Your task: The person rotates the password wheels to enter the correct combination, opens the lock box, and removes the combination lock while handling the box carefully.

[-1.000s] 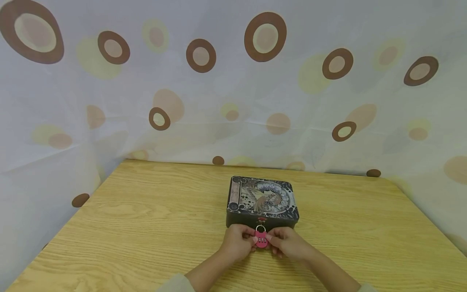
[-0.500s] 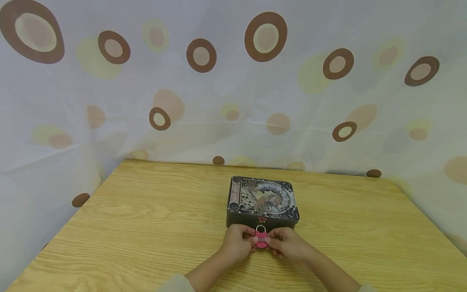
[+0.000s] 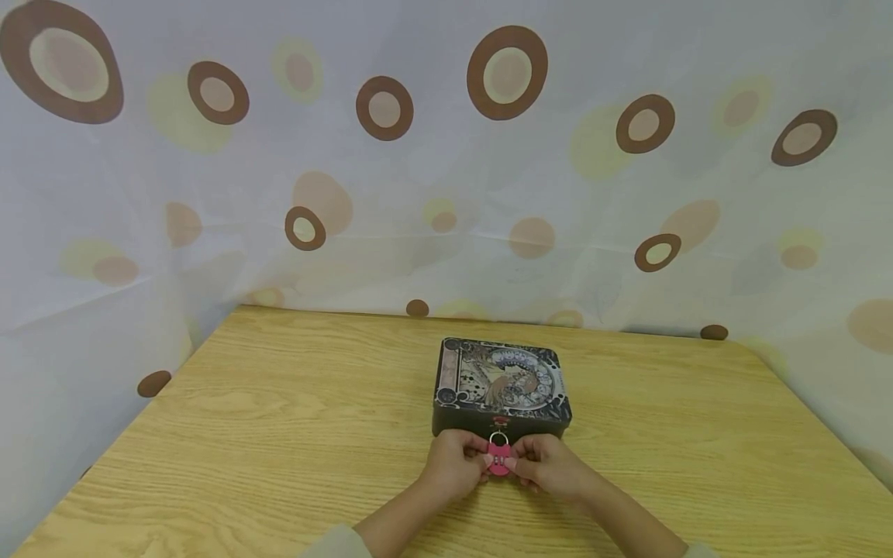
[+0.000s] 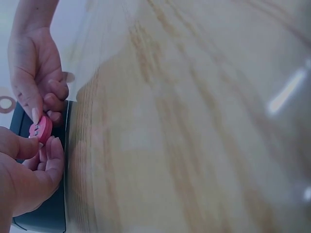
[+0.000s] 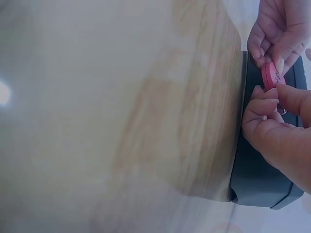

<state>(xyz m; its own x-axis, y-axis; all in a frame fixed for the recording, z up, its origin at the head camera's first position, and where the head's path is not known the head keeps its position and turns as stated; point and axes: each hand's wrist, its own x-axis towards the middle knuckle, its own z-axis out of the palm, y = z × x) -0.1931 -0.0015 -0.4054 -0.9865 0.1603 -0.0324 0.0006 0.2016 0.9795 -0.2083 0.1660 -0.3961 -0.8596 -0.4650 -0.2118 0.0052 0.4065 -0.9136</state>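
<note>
A pink combination padlock [image 3: 499, 449] with number dials hangs by its shackle at the front latch of a dark box [image 3: 504, 377] with an illustrated lid. My left hand [image 3: 450, 466] pinches the padlock's left side, its thumb at the dials. From the other side my right hand [image 3: 549, 467] pinches it too, thumb tip on the dial face. In the left wrist view the padlock [image 4: 45, 130] sits between both hands' fingertips, in front of the box's dark side. The right wrist view shows the padlock [image 5: 270, 76] edge-on; the digits are too small to read.
The box stands on a wood-grain table [image 3: 307, 418]. A pale curtain [image 3: 446, 163] with brown and yellow circles hangs behind the table and along its sides.
My right thumb has shifted slightly left across the padlock's dials, covering more of them. The left hand and the box hold nearly the same place.
</note>
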